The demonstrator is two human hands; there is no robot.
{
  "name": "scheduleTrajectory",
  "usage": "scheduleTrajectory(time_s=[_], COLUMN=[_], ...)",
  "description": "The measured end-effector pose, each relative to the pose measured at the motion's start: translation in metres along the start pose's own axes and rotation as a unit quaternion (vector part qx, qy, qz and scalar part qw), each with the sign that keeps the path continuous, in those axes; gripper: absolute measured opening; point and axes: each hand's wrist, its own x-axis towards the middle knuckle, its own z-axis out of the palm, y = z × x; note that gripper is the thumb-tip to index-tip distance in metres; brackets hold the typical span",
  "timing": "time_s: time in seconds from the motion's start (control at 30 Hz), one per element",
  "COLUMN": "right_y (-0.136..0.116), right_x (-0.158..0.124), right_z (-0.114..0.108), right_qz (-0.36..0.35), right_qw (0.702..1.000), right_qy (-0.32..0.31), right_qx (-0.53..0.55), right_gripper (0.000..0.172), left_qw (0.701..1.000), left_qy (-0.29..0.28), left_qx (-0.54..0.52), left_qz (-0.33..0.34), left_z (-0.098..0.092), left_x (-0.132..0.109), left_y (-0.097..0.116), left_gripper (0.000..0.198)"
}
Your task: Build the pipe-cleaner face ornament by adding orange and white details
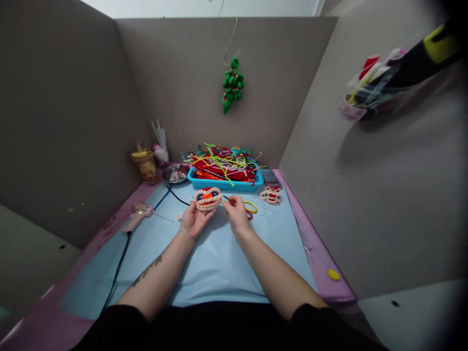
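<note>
My left hand [196,219] is closed around the lower edge of a cream-coloured fuzzy craft face [208,200], which looks built from pipe cleaners. It has dark blue eyes, an orange nose and mouth, and a red top. Close to its right side, the fingers of my right hand [236,210] are pinched together. A thin dark bit shows at those fingertips, too small to name. Partly behind my right hand lie scissors with yellow and red handles [251,207]. Farther right rests a second cream craft face [271,196] with green eyes and a red nose.
A blue tray [226,184] heaped with colourful pipe cleaners [226,163] stands at the back. Left of it are a metal dish [174,174], a cup [146,165] and a pink glue gun [138,218] with a black cord. Grey panels enclose three sides; a green ornament [233,87] hangs behind.
</note>
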Motion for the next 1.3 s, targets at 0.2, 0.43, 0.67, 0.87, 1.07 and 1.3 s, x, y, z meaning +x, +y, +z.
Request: scheduleTrajectory(time_s=[0.2, 0.43, 0.67, 0.87, 1.07, 1.3], right_y=[-0.003, -0.001, 0.005, 0.004, 0.003, 0.003], right_x=[0.000, 0.006, 0.009, 0.006, 0.006, 0.005], right_z=[-0.004, -0.005, -0.010, -0.008, -0.006, -0.005], right_qz=[0.043, 0.100, -0.184, -0.240, -0.263, -0.311], right_qw=[0.995, 0.991, 0.936, 0.904, 0.897, 0.883], right_qy=[-0.050, -0.038, -0.015, -0.014, -0.018, -0.014], right_qx=[-0.080, -0.081, -0.299, -0.354, -0.354, -0.351], right_gripper=[0.021, 0.016, 0.015, 0.014, 0.014, 0.016], left_qw=[0.998, 0.995, 0.996, 0.996, 0.999, 0.999], left_qy=[0.024, 0.015, 0.011, -0.004, -0.004, 0.007], left_qx=[0.026, 0.060, 0.068, 0.069, 0.013, -0.044], left_qz=[0.053, 0.074, 0.063, 0.057, 0.032, 0.007], left_z=[0.013, 0.023, 0.026, 0.023, 0.012, 0.000], left_x=[-0.003, -0.007, -0.008, -0.007, -0.002, 0.003], left_y=[-0.004, -0.007, -0.007, -0.007, -0.007, -0.011], left_gripper=[0.035, 0.036, 0.034, 0.036, 0.039, 0.046])
